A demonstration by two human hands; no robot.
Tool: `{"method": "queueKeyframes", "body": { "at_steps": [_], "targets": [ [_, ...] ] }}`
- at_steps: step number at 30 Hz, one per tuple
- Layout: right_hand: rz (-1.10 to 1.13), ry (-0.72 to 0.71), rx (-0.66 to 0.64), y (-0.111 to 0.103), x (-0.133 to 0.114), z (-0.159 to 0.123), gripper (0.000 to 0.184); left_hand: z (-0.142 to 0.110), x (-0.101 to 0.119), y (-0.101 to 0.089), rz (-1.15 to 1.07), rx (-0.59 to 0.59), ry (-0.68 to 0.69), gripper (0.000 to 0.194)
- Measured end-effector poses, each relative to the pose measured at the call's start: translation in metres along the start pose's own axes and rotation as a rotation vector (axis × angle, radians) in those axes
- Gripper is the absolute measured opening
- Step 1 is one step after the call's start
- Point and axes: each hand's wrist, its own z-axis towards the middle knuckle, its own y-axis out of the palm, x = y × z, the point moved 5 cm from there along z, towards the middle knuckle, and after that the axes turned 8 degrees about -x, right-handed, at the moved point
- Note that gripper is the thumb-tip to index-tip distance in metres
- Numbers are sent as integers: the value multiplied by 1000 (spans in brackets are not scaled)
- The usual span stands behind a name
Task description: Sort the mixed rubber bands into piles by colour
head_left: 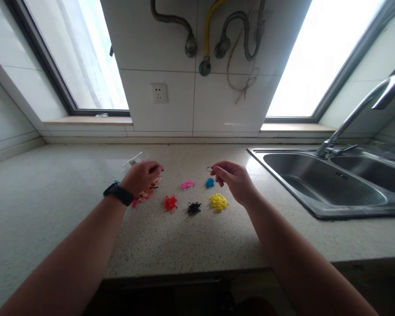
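Between the thumb and fingers of my right hand [234, 179] is a thin dark loop, which looks like a small rubber band [209, 169]. Just below it lies a blue pile of bands [210, 183], with a yellow pile [219, 202] nearer to me. My left hand [141, 176], with a black watch on the wrist, is over a mixed-colour pile [146, 194] and partly hides it. Its fingers are curled together; whether they hold anything cannot be seen. Pink [188, 184], red [170, 203] and black [194, 208] piles sit separately between my hands.
A clear plastic bag [133, 160] lies behind my left hand on the speckled counter [171, 245]. On the right is a steel double sink [316, 177] with a tall faucet [352, 116]. The tiled wall with a socket [159, 92] and hoses rises behind.
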Motion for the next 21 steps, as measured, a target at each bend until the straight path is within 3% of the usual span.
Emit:
{"method": "queueKeyframes", "body": {
  "at_steps": [12,21],
  "targets": [
    [-46,1,-60,6,-6,-6,13,-1,3,-1,25,-10,28,29],
    [-236,-64,-133,9,-5,-9,12,-3,8,-10,26,13,-6,27]
  ]
}}
